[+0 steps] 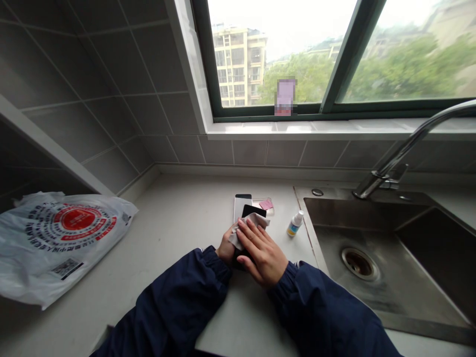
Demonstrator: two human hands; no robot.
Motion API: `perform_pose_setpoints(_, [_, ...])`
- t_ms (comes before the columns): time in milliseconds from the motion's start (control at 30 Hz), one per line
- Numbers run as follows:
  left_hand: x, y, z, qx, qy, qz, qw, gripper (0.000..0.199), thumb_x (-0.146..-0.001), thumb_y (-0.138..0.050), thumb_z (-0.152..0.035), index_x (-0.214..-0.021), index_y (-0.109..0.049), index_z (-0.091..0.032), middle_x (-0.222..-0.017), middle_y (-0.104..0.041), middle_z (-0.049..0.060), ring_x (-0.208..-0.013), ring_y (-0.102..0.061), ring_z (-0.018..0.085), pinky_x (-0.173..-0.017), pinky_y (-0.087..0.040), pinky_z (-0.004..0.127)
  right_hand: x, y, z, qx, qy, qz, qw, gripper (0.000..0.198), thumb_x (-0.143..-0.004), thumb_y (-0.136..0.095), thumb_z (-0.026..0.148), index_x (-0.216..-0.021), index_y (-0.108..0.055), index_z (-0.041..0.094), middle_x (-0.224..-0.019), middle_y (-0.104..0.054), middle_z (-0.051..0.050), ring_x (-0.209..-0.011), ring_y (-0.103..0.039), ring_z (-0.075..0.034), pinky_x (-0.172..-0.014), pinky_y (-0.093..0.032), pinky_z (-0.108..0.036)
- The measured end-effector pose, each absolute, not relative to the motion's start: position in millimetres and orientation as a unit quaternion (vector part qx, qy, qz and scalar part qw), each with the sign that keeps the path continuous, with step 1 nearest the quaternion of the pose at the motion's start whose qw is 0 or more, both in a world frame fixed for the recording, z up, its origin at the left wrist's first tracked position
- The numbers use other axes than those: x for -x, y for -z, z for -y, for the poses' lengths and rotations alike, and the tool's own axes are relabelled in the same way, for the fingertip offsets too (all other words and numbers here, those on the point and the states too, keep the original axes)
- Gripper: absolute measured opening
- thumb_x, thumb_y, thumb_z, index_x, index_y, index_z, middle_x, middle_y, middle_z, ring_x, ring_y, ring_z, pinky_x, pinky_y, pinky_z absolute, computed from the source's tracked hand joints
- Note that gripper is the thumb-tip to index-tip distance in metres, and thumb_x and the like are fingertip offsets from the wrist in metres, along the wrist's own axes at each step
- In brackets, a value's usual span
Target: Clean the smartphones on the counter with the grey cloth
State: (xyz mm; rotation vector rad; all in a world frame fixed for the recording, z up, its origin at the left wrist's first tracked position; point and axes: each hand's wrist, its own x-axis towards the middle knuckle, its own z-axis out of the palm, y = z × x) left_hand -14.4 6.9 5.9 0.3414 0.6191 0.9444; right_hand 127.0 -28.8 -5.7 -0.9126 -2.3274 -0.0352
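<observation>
A black smartphone (254,210) lies under my hands on the white countertop. My left hand (224,247) wraps round its left side, with most of the fingers hidden. With its fingers stretched and nearly together, my right hand (262,254) presses a light grey cloth (263,220) flat against the phone's face. Just beyond, a second phone (242,202) with a pale surface and a dark top edge rests on the counter. Beside it is a clear phone case (270,211) with a pink piece (266,204) on it. A small white spray bottle (295,224) stands upright to the right.
To the right, a steel sink (316,238) is set into the countertop (178,213), with a chrome faucet (401,148) arching over it. A white plastic bag (67,243) with red and black print sits at the left. A window sill (245,131) runs along the back.
</observation>
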Motion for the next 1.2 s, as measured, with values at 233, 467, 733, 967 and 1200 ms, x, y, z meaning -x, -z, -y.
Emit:
perform_pose_setpoints(233, [5.4,-9.1,-2.6,-0.251,-0.481,-0.265,0.797,0.033,-0.089,-0.048,-0.014,-0.104,-0.077,-0.013,-0.119,-0.074,0.009,-0.135,-0.052,0.028,-0.119,-0.033,0.036,-133.3,10.0,22.1,0.424,0.039,0.836,0.345,0.070,-0.103,-0.041,0.039,-0.161,-0.013,0.011,-0.163,-0.023,-0.019,-0.153,-0.016,-0.034,-0.116,-0.036,-0.058])
perform_pose_setpoints(467, [6.9,-6.4,-9.0,-0.175,-0.493,-0.259,0.812,0.038,-0.097,-0.043,-0.028,-0.106,-0.073,-0.007,-0.108,-0.076,0.014,-0.125,-0.061,0.026,-0.118,-0.034,0.036,-132.4,11.2,22.0,0.390,0.025,0.849,0.357,0.059,-0.103,-0.043,0.034,-0.153,-0.035,0.005,-0.160,-0.032,-0.020,-0.152,-0.019,-0.034,-0.116,-0.037,-0.057])
perform_pose_setpoints(733, [28.2,-5.9,-24.0,-0.155,-0.487,-0.308,0.802,0.068,-0.098,-0.033,-0.056,-0.097,-0.073,-0.001,-0.077,-0.074,0.017,-0.065,-0.071,0.026,-0.075,-0.057,0.040,-115.0,11.7,40.3,0.279,-0.027,0.905,0.320,0.052,-0.101,-0.047,0.036,-0.143,-0.052,0.005,-0.154,-0.044,-0.017,-0.151,-0.027,-0.031,-0.119,-0.036,-0.052])
perform_pose_setpoints(967, [33.4,-9.2,-30.6,-0.154,-0.547,-0.342,0.748,0.064,-0.098,-0.031,-0.050,-0.099,-0.072,-0.001,-0.088,-0.075,0.019,-0.068,-0.071,0.026,-0.069,-0.057,0.038,-115.4,5.6,42.5,0.282,-0.019,0.903,0.324,0.046,-0.101,-0.048,0.031,-0.139,-0.056,0.007,-0.151,-0.050,-0.014,-0.146,-0.038,-0.030,-0.116,-0.042,-0.049])
perform_pose_setpoints(1200, [31.4,-8.4,-28.0,-0.160,-0.567,-0.317,0.743,0.063,-0.096,-0.034,-0.052,-0.097,-0.073,-0.002,-0.087,-0.076,0.018,-0.071,-0.072,0.026,-0.074,-0.059,0.038,-115.6,4.4,41.5,0.351,0.017,0.875,0.333,0.045,-0.099,-0.049,0.027,-0.139,-0.056,0.006,-0.151,-0.048,-0.016,-0.146,-0.038,-0.031,-0.116,-0.041,-0.051])
